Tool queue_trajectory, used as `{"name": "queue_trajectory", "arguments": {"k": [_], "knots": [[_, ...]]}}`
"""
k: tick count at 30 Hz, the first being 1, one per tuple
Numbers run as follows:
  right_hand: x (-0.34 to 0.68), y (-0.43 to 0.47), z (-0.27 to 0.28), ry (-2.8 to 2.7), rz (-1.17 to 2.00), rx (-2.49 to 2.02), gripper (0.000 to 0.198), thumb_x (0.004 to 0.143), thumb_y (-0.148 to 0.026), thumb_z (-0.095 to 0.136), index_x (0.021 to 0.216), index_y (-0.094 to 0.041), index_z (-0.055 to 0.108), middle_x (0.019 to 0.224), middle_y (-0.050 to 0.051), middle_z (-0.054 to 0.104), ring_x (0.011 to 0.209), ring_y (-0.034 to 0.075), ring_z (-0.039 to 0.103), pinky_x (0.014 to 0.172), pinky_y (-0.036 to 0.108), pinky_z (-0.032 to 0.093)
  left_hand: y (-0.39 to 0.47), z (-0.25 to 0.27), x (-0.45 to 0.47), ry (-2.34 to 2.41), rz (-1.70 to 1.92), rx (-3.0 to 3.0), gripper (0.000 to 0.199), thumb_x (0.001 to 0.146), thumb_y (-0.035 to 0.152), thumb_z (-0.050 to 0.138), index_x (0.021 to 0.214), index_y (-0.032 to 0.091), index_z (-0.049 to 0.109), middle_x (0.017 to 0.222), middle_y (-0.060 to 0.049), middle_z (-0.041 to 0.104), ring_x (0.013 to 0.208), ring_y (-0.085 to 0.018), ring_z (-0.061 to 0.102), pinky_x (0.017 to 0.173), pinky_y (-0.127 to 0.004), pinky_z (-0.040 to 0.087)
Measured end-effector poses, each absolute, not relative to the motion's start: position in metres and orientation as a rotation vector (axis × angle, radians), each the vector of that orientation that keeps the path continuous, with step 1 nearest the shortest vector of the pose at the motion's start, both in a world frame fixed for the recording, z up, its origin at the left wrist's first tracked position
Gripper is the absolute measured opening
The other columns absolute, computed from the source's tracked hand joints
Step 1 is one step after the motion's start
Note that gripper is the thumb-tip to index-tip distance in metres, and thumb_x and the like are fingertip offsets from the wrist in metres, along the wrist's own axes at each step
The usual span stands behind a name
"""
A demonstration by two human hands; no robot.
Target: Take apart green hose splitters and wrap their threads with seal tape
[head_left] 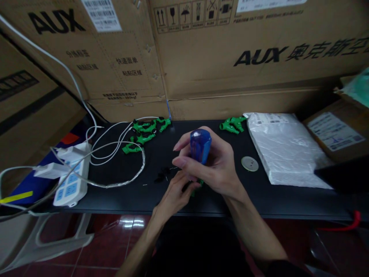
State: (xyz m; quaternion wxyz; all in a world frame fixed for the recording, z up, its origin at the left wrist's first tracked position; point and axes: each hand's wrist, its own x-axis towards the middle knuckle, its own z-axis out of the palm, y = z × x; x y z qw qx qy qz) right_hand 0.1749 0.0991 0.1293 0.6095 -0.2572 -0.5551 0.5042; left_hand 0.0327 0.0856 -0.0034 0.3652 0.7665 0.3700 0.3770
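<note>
My right hand is wrapped round the translucent blue handle of a screwdriver, which stands nearly upright; its shaft and tip are hidden by my hands. Just below, my left hand has its fingers closed on a small green plastic part, mostly covered by both hands. Left of my left hand lie small black pieces with a few thin screws around them on the black table.
Several green parts with black bits lie at the back left, among white cables. More green parts sit at the back right, near a round metal disc and a white padded parcel. A power strip and large cartons border the table.
</note>
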Motion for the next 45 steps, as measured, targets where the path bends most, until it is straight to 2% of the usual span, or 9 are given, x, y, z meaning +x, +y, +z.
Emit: {"name": "queue_trajectory", "arguments": {"k": [6,11,15,20,23,26,36,42,45], "knots": [[0.174,0.097,0.128,-1.289,1.235,-0.523,0.021,0.082,-0.017,0.084,0.098,-0.022,0.071,0.075,-0.004,0.068,0.065,0.01,0.066,0.059,0.021,0.057,0.089,-0.011,0.032,1.006,0.955,1.948,0.013,0.098,0.031,0.065,0.097,0.023,0.075,0.097,-0.004,0.079,0.096,-0.025,0.073,0.089,-0.039,0.062],[0.173,0.098,0.127,-1.297,1.194,-0.557,0.017,0.083,-0.018,0.084,0.095,-0.021,0.073,0.075,-0.003,0.066,0.059,0.008,0.061,0.049,0.018,0.05,0.086,-0.009,0.031,1.001,0.94,1.952,0.014,0.096,0.031,0.068,0.091,0.02,0.075,0.099,-0.006,0.079,0.101,-0.027,0.073,0.093,-0.04,0.061],[0.174,0.098,0.129,-1.325,1.161,-0.553,0.018,0.082,-0.02,0.085,0.096,-0.02,0.074,0.076,-0.003,0.067,0.06,0.008,0.063,0.053,0.019,0.052,0.087,-0.007,0.032,1.018,0.939,1.944,0.016,0.099,0.028,0.063,0.095,0.021,0.076,0.099,-0.005,0.079,0.098,-0.025,0.075,0.089,-0.039,0.063],[0.175,0.097,0.13,-1.351,1.192,-0.548,0.021,0.083,-0.02,0.085,0.099,-0.021,0.072,0.076,-0.005,0.066,0.061,0.008,0.062,0.06,0.02,0.055,0.086,-0.002,0.036,1.086,0.887,1.947,0.029,0.089,0.036,0.078,0.113,0.022,0.072,0.105,-0.006,0.078,0.103,-0.03,0.074,0.084,-0.041,0.065],[0.176,0.097,0.127,-1.371,1.205,-0.569,0.02,0.084,-0.017,0.082,0.101,-0.022,0.072,0.078,-0.005,0.066,0.059,0.007,0.059,0.058,0.019,0.051,0.082,0.005,0.031,1.061,0.841,1.996,0.033,0.086,0.037,0.081,0.113,0.021,0.072,0.107,-0.008,0.079,0.104,-0.03,0.075,0.09,-0.043,0.064],[0.173,0.097,0.129,-1.371,1.192,-0.578,0.016,0.087,-0.019,0.08,0.099,-0.022,0.07,0.078,-0.006,0.065,0.056,0.006,0.054,0.054,0.018,0.047,0.079,0.009,0.026,1.024,0.893,2.124,0.021,0.094,0.034,0.072,0.108,0.018,0.073,0.111,-0.011,0.078,0.111,-0.03,0.074,0.098,-0.045,0.061],[0.194,0.091,0.167,-1.027,1.121,-0.667,0.017,0.099,-0.038,0.067,0.09,-0.024,0.065,0.056,-0.009,0.04,0.034,0.004,0.03,0.027,0.017,0.031,0.08,0.004,0.027,0.951,1.058,2.201,0.021,0.094,0.016,0.07,0.113,0.021,0.075,0.105,-0.006,0.081,0.103,-0.022,0.074,0.092,-0.039,0.063],[0.222,0.071,0.106,-0.903,1.51,-1.246,0.036,0.083,-0.049,0.082,0.091,-0.021,0.061,0.05,-0.013,0.035,0.034,0.001,0.023,0.024,0.011,0.023,0.079,0.005,0.027,0.978,1.128,2.186,0.019,0.093,0.012,0.072,0.11,0.021,0.076,0.107,-0.004,0.082,0.107,-0.021,0.074,0.096,-0.04,0.061],[0.221,0.051,0.069,-0.882,1.645,-1.455,0.042,0.081,-0.046,0.084,0.105,-0.021,0.06,0.045,-0.016,0.032,0.032,0.002,0.021,0.026,0.011,0.025,0.08,0.005,0.026,0.993,1.125,2.166,0.015,0.094,0.014,0.073,0.107,0.021,0.075,0.106,-0.004,0.082,0.108,-0.021,0.073,0.097,-0.041,0.06]]}}
